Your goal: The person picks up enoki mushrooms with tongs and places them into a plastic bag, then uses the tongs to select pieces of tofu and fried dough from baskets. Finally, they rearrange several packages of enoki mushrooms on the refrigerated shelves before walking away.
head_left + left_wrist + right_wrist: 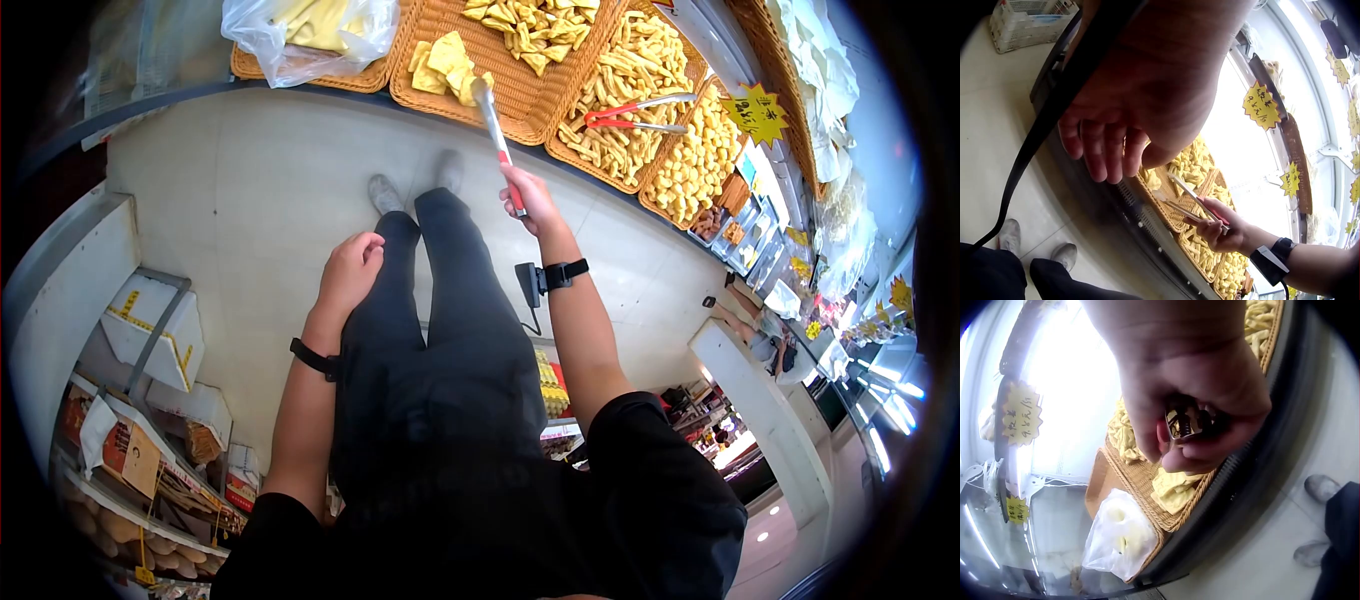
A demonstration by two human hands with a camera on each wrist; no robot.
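gripping red-handled tongs (497,135), right hand (532,198) closed round the handle; tips ahead of it, over flat yellow slices (445,62) in wicker basket (520,95). left hand (352,270) loosely curled, empty, by thigh (385,305).

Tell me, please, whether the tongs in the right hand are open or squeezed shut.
Open: the left wrist view shows the tongs with their arms apart toward the tips, the right hand gripping the handle end.
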